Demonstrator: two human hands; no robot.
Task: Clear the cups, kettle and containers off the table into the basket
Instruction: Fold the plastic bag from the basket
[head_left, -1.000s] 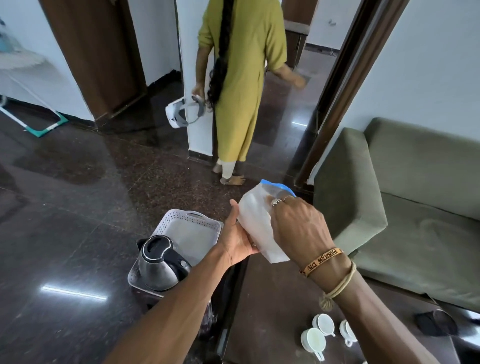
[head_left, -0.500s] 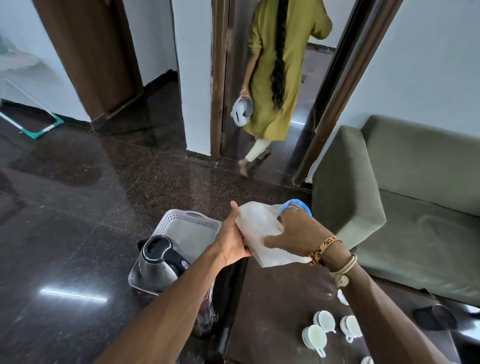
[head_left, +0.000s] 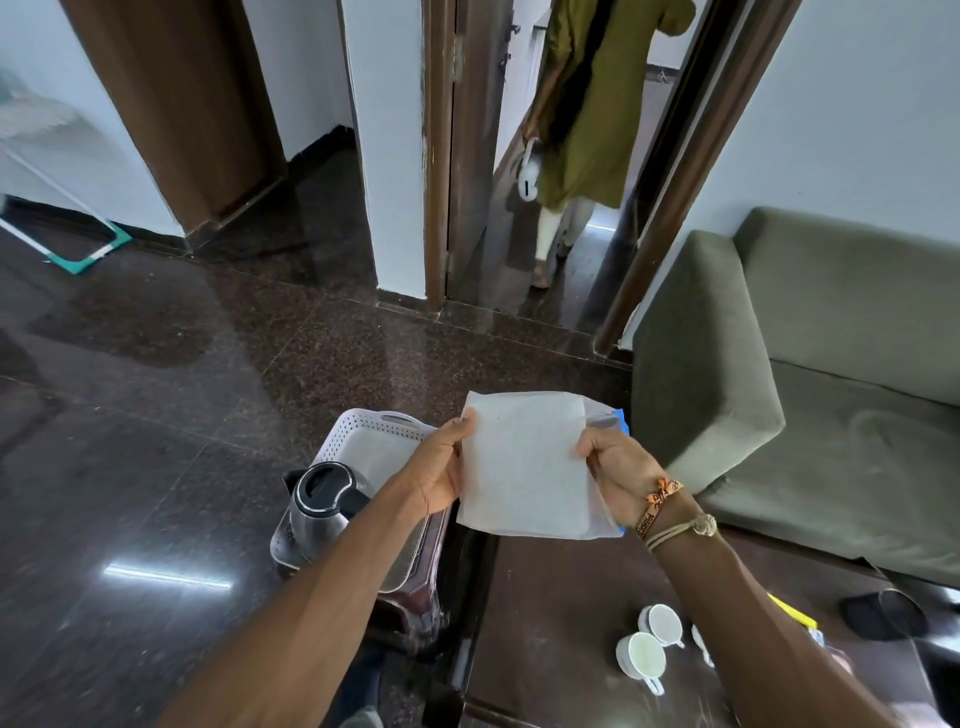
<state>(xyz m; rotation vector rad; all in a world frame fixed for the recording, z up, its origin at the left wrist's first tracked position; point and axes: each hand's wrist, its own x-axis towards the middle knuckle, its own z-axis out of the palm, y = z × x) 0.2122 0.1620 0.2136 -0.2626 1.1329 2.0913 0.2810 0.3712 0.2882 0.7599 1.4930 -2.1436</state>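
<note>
Both hands hold a flat translucent white container (head_left: 524, 462) with a blue lid edge, upright above the table's far end. My left hand (head_left: 441, 467) grips its left side, my right hand (head_left: 615, 467) its right side. Below and to the left stands a white perforated basket (head_left: 363, 426) on a low stool. A steel kettle (head_left: 317, 506) with a black lid sits in the basket's near end. Two white cups (head_left: 641, 656) (head_left: 662, 625) lie on the dark table (head_left: 545, 613); a third is mostly hidden behind my right forearm.
A grey-green sofa (head_left: 810, 384) stands to the right of the table. A dark round object (head_left: 885, 616) lies at the table's right edge. A person in a green dress (head_left: 587, 114) walks away through the doorway. The floor on the left is dark polished stone.
The container has turned from tilted to flat-on facing me, and my right hand has shifted to its right edge. The person in green has gone further through the doorway.
</note>
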